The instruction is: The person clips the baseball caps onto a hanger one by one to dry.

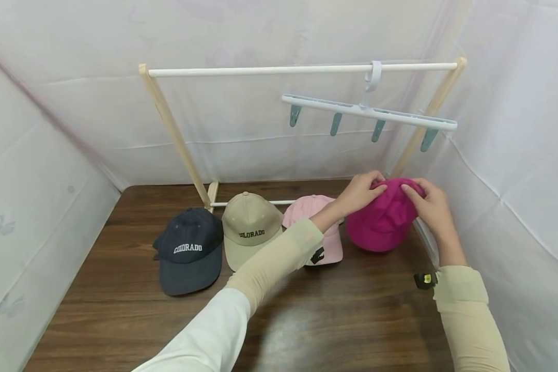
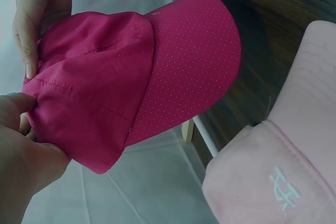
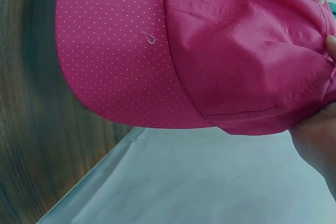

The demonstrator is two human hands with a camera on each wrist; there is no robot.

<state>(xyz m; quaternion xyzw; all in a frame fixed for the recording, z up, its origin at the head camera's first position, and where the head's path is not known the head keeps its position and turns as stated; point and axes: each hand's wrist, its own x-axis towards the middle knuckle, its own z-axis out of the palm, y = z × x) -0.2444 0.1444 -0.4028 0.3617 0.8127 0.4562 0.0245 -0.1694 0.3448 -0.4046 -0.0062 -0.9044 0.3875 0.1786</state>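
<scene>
Both hands hold a magenta cap above the table's right side, brim pointing down toward the wood. My left hand pinches the crown's upper left edge. On the other side my right hand grips the upper right edge, thumb on the front. Fine white dots cover the brim in the left wrist view. Above the cap, a pale hanger with several teal clips hangs from a white rod; the clips carry nothing. Parts of the fingers are hidden behind the cap.
A navy cap, a beige cap and a pink cap lie in a row on the brown table. My left forearm crosses over the pink one. Wooden posts hold the rod, and white fabric walls surround the table.
</scene>
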